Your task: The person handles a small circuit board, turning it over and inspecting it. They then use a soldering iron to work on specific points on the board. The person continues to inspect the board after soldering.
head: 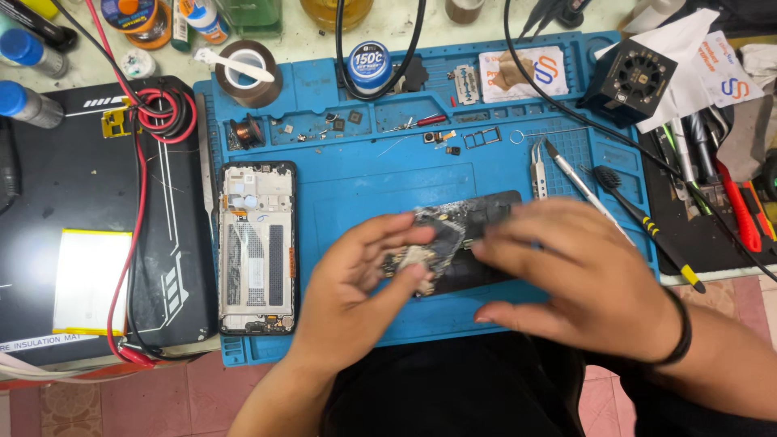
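Cluttered with bottles, cables and tools, the pale table (307,36) carries a blue repair mat (364,174) squarely in front of the seated person. Both hands meet over the mat's lower middle on a dark phone back panel (453,243), which lies slanted, its far end pointing toward two o'clock, its surface patched with torn silvery foil and glue. The left hand (364,271) comes in from seven o'clock with the palm half turned up; its thumb and fingertips pinch the near-left edge of the panel, so that grip is closed on it. The right hand (579,271), a black band on its wrist, lies across the panel's right half from four o'clock, fingers spread flat and pressing on it; blur hides whether they curl under the edge. At nine o'clock from the hands an opened phone frame (257,247) lies lengthwise on the mat's left side. Toward one o'clock rest tweezers (538,170), a scalpel-like knife (579,182) and a black brush (643,218). At eleven o'clock sits a brown tape roll (247,73).
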